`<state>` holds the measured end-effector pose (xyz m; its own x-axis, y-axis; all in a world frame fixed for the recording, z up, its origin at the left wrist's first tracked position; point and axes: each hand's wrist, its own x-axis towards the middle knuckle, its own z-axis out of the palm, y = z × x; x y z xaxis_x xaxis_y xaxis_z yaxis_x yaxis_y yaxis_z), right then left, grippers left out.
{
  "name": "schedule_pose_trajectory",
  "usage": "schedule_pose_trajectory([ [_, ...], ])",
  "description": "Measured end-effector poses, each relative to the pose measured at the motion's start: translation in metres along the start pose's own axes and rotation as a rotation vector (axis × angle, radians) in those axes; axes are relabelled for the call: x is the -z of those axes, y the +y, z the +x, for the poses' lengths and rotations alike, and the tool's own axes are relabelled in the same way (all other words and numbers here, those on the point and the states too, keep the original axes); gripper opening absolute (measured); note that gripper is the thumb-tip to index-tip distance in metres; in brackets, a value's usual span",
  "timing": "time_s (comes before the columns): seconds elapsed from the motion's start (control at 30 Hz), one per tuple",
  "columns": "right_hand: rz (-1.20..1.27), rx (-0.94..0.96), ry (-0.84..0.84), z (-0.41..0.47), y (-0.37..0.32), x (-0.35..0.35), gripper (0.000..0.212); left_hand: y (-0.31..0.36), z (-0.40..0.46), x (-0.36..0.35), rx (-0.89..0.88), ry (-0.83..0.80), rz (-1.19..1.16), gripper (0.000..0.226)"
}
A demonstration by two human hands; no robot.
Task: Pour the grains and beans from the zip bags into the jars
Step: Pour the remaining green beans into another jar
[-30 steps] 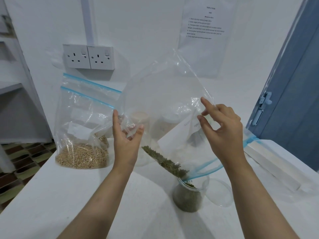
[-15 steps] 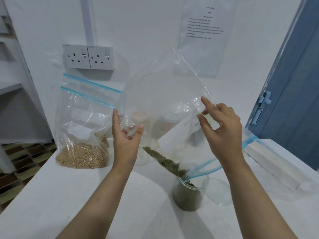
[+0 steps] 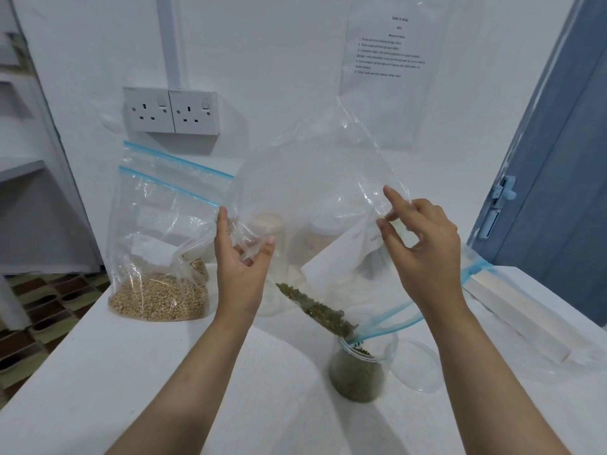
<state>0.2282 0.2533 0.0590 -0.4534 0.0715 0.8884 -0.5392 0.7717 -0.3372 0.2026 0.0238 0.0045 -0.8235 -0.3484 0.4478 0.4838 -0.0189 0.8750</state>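
Observation:
A clear zip bag (image 3: 315,192) with a blue seal is tilted mouth down over an open clear jar (image 3: 361,369). Green beans (image 3: 315,307) slide along the bag's lower fold into the jar, which is partly filled with them. My left hand (image 3: 241,267) pinches the bag's left edge between thumb and fingers. At the bag's upper right edge, my right hand (image 3: 423,254) pinches the plastic with thumb and fingertips. A second zip bag (image 3: 161,244) holding tan beans stands at the left.
The jar's clear lid (image 3: 417,366) lies right of the jar. Two pale jars (image 3: 269,224) show dimly behind the bag. A long white box (image 3: 519,316) lies at the right. The white table (image 3: 131,372) ends at the left above a tiled floor. Wall sockets (image 3: 170,110) sit behind.
Both hands hold nearly the same pose; the bag stays tilted while green beans keep sliding toward the jar.

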Motion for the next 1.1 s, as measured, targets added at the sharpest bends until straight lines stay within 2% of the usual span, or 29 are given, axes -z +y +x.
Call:
schedule_pose_trajectory([
  [0.33, 0.020, -0.016, -0.006, -0.001, 0.001, 0.002, 0.049, 0.002, 0.001, 0.001, -0.012, -0.006, 0.000, 0.084],
  [0.6, 0.032, -0.011, -0.001, -0.001, 0.000, 0.002, 0.045, -0.002, 0.009, 0.008, -0.057, -0.001, 0.034, 0.073],
  [0.77, 0.027, 0.010, 0.012, -0.002, -0.003, 0.002, 0.044, -0.005, 0.006, 0.009, -0.051, -0.033, 0.003, 0.074],
  [0.9, 0.029, 0.027, 0.014, -0.004, -0.003, 0.002, 0.045, -0.003, 0.008, 0.009, -0.003, -0.049, -0.096, 0.084],
  [1.1, 0.033, 0.021, 0.015, -0.005, -0.002, 0.003, 0.044, -0.004, 0.016, 0.011, 0.000, -0.055, -0.065, 0.077],
])
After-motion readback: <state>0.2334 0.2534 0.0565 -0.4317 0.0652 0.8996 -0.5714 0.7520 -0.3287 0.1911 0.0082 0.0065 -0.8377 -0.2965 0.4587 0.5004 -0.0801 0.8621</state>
